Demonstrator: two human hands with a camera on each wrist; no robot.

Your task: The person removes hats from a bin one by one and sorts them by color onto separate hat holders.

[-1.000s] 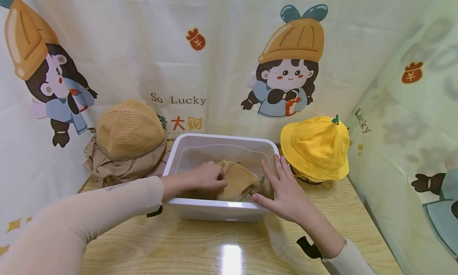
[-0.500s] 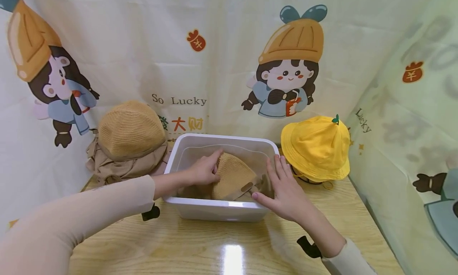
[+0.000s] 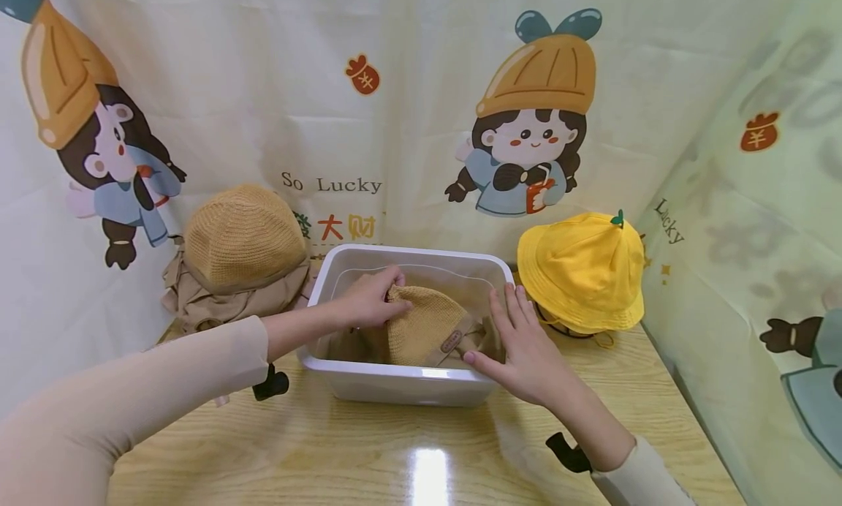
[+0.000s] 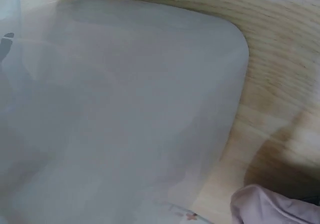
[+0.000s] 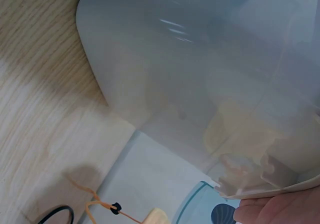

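Observation:
In the head view, a tan woven hat with a brown label and a fabric brim lies tilted inside the white plastic bin. My left hand reaches into the bin and pinches the top of the hat's crown between thumb and fingers. On the bin's right rim rests my right hand, its fingers straight and its thumb over the front corner. The right wrist view catches part of that hand against the rim. Only the bin's outer wall fills the left wrist view, and the left hand is out of it.
A second tan woven hat with a brown fabric brim stands left of the bin. To the right sits a yellow bucket hat with a green sprout on top. A printed curtain closes off the back of the wooden table.
My left hand has moved left and toward the back of the bin, with the hat's crown drawn up and its label now more visible. The right hand stays on the rim.

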